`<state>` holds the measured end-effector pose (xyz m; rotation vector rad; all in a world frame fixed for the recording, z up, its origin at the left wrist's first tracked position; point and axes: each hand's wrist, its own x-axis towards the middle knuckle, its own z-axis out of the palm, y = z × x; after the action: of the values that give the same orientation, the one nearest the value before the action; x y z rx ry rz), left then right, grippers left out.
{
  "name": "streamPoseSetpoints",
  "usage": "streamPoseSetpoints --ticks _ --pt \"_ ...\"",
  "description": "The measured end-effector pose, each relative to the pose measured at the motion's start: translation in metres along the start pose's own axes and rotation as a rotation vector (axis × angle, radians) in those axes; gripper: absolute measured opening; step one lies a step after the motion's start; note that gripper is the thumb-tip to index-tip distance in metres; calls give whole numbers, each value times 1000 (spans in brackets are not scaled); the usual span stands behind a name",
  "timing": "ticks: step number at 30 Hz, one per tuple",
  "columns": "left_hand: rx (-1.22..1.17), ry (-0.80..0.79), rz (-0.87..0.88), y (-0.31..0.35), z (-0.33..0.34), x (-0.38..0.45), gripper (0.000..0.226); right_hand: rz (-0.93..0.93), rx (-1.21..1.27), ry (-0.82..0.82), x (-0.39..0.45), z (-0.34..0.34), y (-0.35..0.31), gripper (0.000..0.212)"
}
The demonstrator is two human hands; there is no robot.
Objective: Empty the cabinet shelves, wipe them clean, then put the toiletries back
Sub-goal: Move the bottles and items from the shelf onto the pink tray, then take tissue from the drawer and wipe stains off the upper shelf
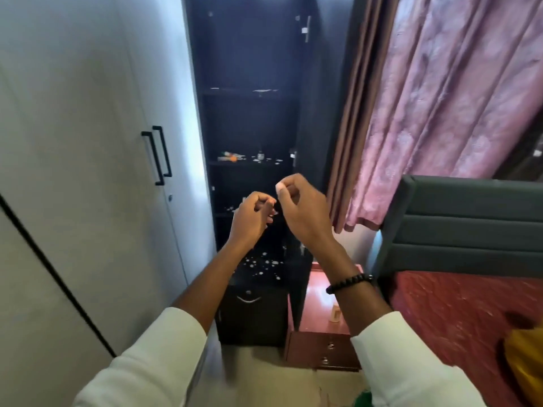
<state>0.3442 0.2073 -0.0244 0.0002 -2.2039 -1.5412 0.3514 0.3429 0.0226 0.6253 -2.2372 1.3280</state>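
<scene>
Both hands are up in front of the open dark cabinet (252, 83). The left hand (252, 218) is curled, and whether it holds anything I cannot tell. The right hand (299, 207) sits a touch higher and pinches a small pale bit (279, 188) at its fingertips. Beyond and above both, the last toiletries (235, 156) lie on the middle shelf, roughly equally near either hand.

The small pale thing (278, 188) pinched at the right hand (296, 208) is too small to identify, the toiletries (232, 156) on the dark cabinet shelf (249, 163) are too blurred to name, and the yellow bag (526, 362) is cut off by the right edge.
</scene>
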Motion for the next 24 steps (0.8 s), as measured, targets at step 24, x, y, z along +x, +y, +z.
streamPoseSetpoints --ticks 24 --pt "370 -385 -825 -413 -26 11 42 780 -373 -878 -94 326 319 51"
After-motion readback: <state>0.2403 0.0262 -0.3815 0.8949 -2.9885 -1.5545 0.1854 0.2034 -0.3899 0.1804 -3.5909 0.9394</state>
